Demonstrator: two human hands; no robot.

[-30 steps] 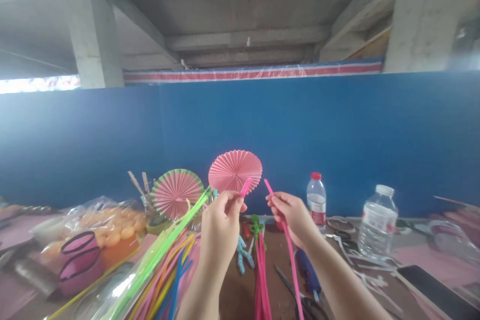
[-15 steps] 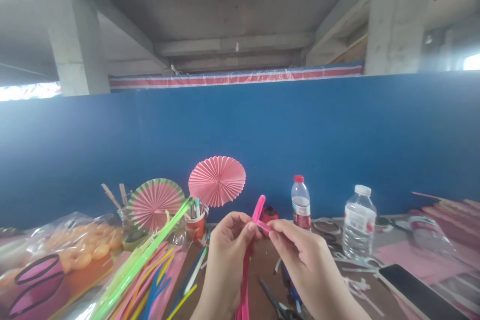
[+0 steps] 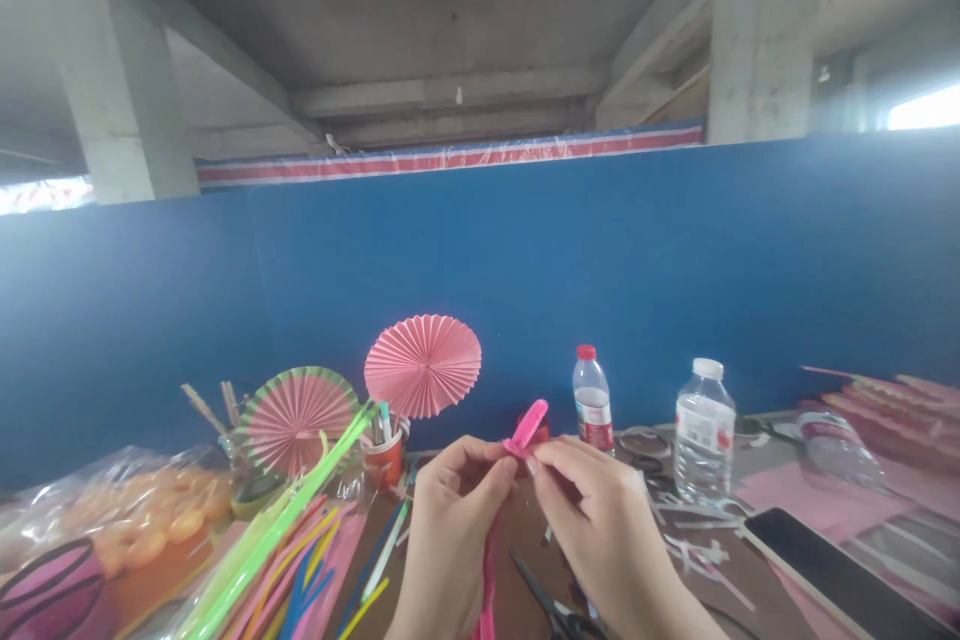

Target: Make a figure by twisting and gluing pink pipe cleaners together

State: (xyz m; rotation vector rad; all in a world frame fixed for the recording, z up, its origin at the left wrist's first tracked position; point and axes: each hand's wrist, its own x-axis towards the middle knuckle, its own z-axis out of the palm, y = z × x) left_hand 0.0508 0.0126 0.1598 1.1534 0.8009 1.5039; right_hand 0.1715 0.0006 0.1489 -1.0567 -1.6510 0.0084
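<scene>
My left hand (image 3: 450, 510) and my right hand (image 3: 592, 510) meet above the table, both pinching the same pink pipe cleaner (image 3: 525, 428). Its two ends stick up together between my fingertips, and the rest hangs down between my wrists. Below the hands lie black scissors (image 3: 544, 600) on the brown table (image 3: 525, 530). A pink pleated paper fan (image 3: 423, 366) stands behind the hands, with a green-edged pink fan (image 3: 300, 418) to its left.
A bundle of coloured pipe cleaners (image 3: 292, 560) lies at the left beside a plastic bag of orange items (image 3: 127, 520). A red cup with pens (image 3: 384, 455), two water bottles (image 3: 592, 400) (image 3: 703, 430), a black phone (image 3: 825, 570), and pink sheets (image 3: 885, 400) sit along a blue wall (image 3: 600, 260).
My hands came together from apart, bringing the two ends of the pink pipe cleaner side by side. The view shifted right and slightly up.
</scene>
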